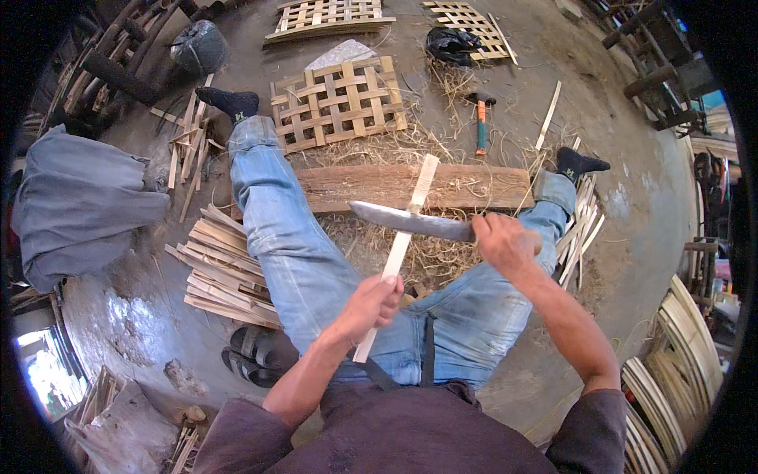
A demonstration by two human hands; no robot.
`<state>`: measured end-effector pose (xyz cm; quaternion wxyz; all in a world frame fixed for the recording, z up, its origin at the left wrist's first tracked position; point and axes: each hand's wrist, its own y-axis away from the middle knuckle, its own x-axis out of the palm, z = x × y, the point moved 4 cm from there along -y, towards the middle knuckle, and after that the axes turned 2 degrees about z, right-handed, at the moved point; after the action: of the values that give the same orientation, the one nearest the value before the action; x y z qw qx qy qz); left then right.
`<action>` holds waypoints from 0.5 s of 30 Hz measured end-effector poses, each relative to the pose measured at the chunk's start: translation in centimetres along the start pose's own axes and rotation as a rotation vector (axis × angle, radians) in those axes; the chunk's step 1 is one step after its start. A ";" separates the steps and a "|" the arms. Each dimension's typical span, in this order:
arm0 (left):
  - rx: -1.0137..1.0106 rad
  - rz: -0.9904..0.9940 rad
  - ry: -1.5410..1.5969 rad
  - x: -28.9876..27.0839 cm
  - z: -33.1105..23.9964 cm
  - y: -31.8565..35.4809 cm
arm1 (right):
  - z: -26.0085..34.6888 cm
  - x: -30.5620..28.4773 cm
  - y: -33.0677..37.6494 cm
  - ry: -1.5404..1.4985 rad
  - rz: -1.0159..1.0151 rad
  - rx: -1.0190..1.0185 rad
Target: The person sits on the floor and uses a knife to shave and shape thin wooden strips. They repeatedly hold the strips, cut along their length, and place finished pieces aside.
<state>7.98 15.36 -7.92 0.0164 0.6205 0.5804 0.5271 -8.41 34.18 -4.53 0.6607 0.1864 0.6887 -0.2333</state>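
The left hand was clamped around the lower part of a pale bamboo strip, fingers wrapped fully about it, with the strip's short end sticking out below the fist toward the person's lap. From that grip the strip ran up and slightly to the right, away from the body, between the knees of the blue jeans. The right hand, a little farther out and off to the right of the left one, was closed tight on the handle of a long knife. Its grey blade reached leftward from that fist and lay across the strip above the left hand, touching it at about mid-length.

Just beyond both hands, a worn wooden plank lay crosswise on the floor, the strip's far tip over it, with dry shavings scattered beneath and around. Left of the left hand, past the thigh, sat a stack of split bamboo slats, and nearer the body on that side a pair of dark sandals. Farther out beyond the plank lay a woven bamboo lattice, and to its right a hammer with an orange handle. More lattice panels lay at the far edge.
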 end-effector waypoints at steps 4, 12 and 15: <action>-0.027 -0.022 0.067 1.1 -0.7 -1.1 | 3.0 -0.4 1.1 -0.031 0.267 0.057; -0.108 0.079 0.238 1.9 0.0 -1.6 | 0.2 -0.8 0.6 -0.039 0.175 0.112; -0.181 0.050 0.291 1.2 0.9 -0.7 | -2.0 -0.7 0.3 -0.038 0.120 0.197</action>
<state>7.81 17.00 -7.99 -0.0252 0.5477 0.5112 0.6619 -9.80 35.60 -3.80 0.6650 0.2869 0.6373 -0.2634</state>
